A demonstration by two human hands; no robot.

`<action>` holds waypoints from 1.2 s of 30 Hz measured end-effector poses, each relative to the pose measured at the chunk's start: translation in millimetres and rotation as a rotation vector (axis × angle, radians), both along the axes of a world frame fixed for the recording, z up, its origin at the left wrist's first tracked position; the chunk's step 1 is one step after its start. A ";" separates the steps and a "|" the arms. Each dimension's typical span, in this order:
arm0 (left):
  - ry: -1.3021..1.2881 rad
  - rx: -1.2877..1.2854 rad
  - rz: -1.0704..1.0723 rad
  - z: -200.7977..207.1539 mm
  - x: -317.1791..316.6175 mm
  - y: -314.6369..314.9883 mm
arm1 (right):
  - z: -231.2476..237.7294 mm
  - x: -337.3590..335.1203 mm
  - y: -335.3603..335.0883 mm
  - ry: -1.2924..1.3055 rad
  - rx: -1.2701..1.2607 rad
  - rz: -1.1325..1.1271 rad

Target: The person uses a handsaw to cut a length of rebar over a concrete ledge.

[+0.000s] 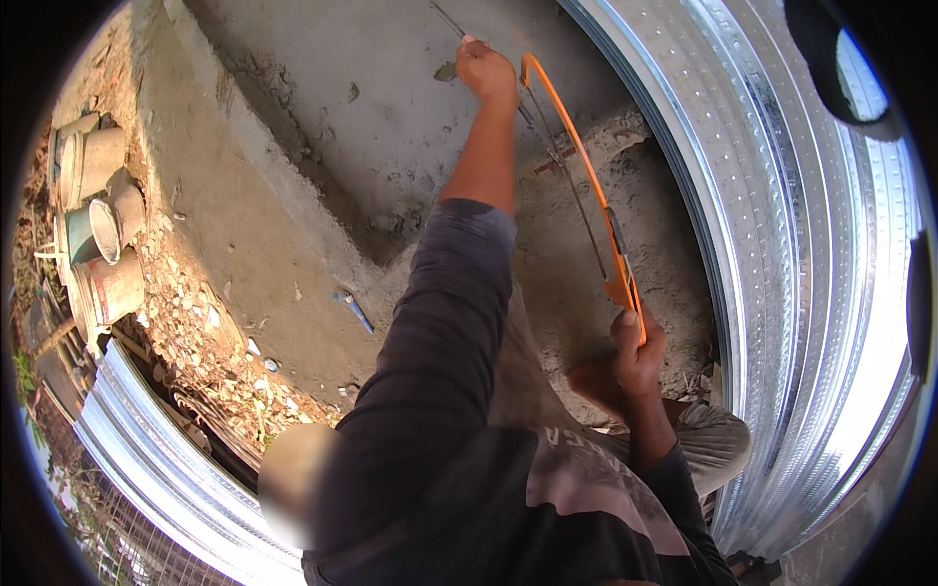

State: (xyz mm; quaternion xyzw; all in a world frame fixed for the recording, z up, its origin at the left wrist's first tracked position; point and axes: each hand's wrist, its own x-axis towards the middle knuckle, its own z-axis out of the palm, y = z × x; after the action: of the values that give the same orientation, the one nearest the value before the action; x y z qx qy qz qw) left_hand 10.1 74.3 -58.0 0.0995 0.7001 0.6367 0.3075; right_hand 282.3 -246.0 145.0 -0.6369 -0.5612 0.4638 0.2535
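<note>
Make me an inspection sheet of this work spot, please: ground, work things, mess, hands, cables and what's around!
Surface: grey, rough concrete, mostly in shade.
Job's things: orange-framed hacksaw and thin metal rod; they appear to cross, though contact is unclear.
Clutter: small blue object on the concrete, too small to identify; pale stones on the earth at left.
Hands: left hand grips the rod; right hand grips the hacksaw's lower end.
Cables: nothing seen.
Surroundings: buckets at far left; long, shiny metal sheets at right, with more at lower left.
</note>
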 end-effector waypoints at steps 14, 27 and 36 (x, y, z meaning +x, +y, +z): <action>-0.040 0.063 -0.056 -12.6 0.7 7.5 | 18.5 27.2 -37.2 -0.107 0.049 0.099; -0.163 0.189 0.069 67.0 -16.9 -4.4 | 7.5 29.2 28.4 0.022 0.043 -0.104; -0.818 0.526 -0.035 144.6 3.8 -41.2 | 66.7 121.0 -1.7 0.006 0.048 -0.169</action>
State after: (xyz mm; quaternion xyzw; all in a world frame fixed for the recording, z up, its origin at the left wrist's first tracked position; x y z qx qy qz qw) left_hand 13.8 33.1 86.6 -0.0729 0.3354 0.7738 0.5324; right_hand 403.2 -247.7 211.7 -0.6742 -0.5158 0.4291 0.3088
